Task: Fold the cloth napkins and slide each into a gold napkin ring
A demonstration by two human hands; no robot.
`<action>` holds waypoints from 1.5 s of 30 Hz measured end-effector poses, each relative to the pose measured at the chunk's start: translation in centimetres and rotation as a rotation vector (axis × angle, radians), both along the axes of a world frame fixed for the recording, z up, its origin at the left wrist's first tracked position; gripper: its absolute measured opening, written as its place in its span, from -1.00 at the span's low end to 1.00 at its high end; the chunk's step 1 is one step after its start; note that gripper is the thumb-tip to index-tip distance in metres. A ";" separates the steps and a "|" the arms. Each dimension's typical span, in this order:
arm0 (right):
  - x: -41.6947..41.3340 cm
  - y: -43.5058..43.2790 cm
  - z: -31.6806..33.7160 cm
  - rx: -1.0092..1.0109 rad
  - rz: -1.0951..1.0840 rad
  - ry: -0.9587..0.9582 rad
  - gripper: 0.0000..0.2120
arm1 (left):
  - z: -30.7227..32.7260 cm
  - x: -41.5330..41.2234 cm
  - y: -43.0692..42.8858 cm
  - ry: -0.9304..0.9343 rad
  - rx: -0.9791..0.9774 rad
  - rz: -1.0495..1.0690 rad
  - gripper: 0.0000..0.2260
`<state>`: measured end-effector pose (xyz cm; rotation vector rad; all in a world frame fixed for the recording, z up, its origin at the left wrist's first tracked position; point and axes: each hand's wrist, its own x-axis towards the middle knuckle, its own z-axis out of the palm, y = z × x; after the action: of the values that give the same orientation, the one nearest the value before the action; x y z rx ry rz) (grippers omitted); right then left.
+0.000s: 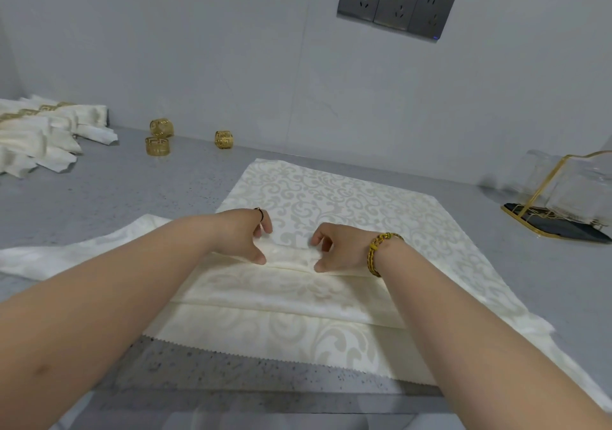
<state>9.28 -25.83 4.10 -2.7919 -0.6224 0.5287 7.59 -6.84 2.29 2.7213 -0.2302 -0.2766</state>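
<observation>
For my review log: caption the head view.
Left hand and right hand pinch a fold in the napkin; three gold rings behind.

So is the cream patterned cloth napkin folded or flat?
Partly folded: the cream patterned cloth napkin has pleats pinched by left hand and right hand; far half lies flat.

The left hand [246,236] and right hand [337,247], close together, each pinch a fold of the cream patterned napkin [331,194] spread on the grey surface [116,191]. Three gold rings [157,146] sit near the wall, and ringed napkins [43,131] lie far left.
</observation>
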 end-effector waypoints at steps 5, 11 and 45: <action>0.0 1.1 1.2 -0.188 0.060 -0.015 -0.63 | 0.6 0.9 -0.5 0.078 0.112 0.001 -0.80; -1.5 0.9 0.4 -0.153 0.057 -0.182 -0.75 | 0.3 -0.4 -0.7 -0.086 0.160 -0.029 -0.72; -6.2 -2.2 -4.0 0.071 0.278 -0.707 -0.80 | -1.6 -7.0 -0.1 -0.536 0.170 -0.140 -0.80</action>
<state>3.04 -28.04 0.10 -2.7956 -1.1411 -0.4685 0.62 -6.93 0.66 2.8982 -0.5683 0.4239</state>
